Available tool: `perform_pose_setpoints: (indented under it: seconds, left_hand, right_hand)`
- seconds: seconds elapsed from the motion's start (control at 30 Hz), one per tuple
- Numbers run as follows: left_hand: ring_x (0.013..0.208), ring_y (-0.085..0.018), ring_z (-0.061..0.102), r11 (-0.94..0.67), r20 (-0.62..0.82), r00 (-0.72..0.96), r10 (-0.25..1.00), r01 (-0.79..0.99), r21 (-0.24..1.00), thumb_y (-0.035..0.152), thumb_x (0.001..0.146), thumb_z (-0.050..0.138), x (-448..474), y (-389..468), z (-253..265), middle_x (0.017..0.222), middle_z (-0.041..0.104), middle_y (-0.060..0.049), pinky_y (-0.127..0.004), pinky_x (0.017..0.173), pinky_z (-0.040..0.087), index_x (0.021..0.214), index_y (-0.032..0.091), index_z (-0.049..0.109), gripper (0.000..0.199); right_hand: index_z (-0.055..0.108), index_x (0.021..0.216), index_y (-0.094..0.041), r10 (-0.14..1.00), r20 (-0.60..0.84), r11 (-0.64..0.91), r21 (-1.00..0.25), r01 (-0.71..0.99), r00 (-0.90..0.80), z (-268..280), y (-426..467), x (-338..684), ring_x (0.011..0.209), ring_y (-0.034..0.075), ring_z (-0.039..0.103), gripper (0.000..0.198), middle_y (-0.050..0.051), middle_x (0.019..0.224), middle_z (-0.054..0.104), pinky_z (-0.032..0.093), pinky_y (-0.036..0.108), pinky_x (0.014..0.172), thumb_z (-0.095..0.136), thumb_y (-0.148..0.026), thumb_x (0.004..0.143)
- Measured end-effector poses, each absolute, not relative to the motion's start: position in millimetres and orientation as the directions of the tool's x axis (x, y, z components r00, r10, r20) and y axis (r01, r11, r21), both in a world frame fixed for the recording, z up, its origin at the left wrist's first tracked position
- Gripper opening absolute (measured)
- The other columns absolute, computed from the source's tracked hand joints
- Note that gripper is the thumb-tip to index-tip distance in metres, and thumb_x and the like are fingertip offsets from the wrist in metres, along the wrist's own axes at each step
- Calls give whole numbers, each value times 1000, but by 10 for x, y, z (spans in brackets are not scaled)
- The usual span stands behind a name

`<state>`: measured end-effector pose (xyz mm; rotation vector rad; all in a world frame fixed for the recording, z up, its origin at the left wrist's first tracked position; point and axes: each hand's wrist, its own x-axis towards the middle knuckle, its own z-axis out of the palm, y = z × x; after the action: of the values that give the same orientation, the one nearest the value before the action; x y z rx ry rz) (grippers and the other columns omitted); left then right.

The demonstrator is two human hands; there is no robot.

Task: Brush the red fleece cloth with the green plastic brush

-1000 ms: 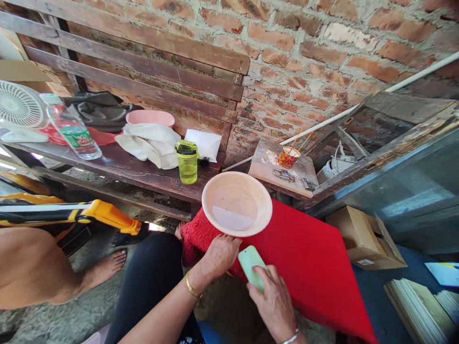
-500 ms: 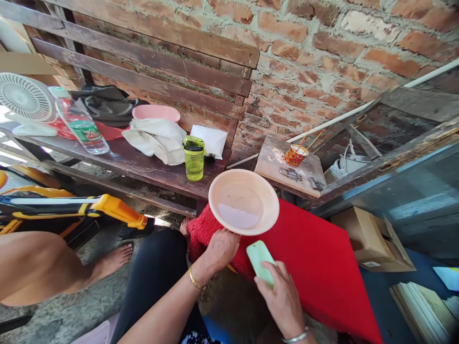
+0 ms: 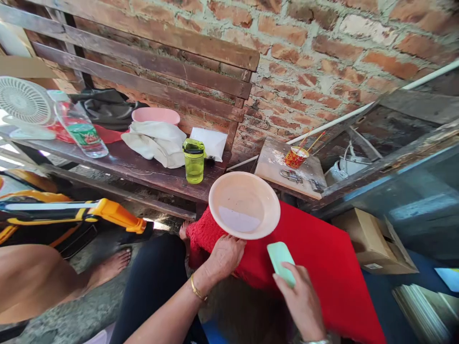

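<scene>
A bottle [image 3: 86, 136] stands at left on the counter [image 3: 154, 177], a green cup [image 3: 194, 165] nearer centre. Lower centre, the left hand [image 3: 226, 255] curls its fingers against the near rim of a basin [image 3: 274, 216]; whether they grip, I cannot tell. The basin sits mid-frame on red cloth [image 3: 330, 267]. Lower right, the right hand [image 3: 303, 298] pinches a green bar [image 3: 278, 257] between its fingers.

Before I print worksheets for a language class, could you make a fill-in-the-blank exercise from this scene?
1. The pale green object is held by the ____.
2. The cloth beneath the bowl near the left hand is coloured ____.
3. The yellow-green bottle stands on the wooden ____.
Missing words: right hand; red; bench.
</scene>
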<state>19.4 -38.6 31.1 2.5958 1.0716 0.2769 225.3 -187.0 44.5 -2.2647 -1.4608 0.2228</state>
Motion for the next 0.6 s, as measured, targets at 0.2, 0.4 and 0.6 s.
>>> perform_pose_setpoints:
  seconds: [0.2,0.4,0.6]
  left_hand:
    - [89,-24,66,-741,191,730,656,575,346,11,90,51,259,-407,191,93,69,-8,-39,84,54,95,18,66,17]
    - [96,-25,62,-764,268,731,627,511,395,13,89,56,301,-470,134,95,65,-8,-44,92,51,90,20,66,13]
    - [96,-25,61,-800,276,763,584,482,358,13,90,55,358,-520,135,96,64,-7,-43,90,51,95,20,65,13]
  right_hand:
    - [67,103,-27,929,64,-302,-436,848,364,290,-1514,2087,87,23,63,30,5,94,62,51,36,78,52,-44,83]
    - [66,107,-28,599,18,-750,-338,569,800,305,-2403,3358,79,33,64,54,12,82,58,49,47,71,49,-66,73]
    - [66,102,-28,712,65,-575,-518,633,700,448,-2332,2723,90,28,64,46,10,94,62,51,41,81,52,-63,76]
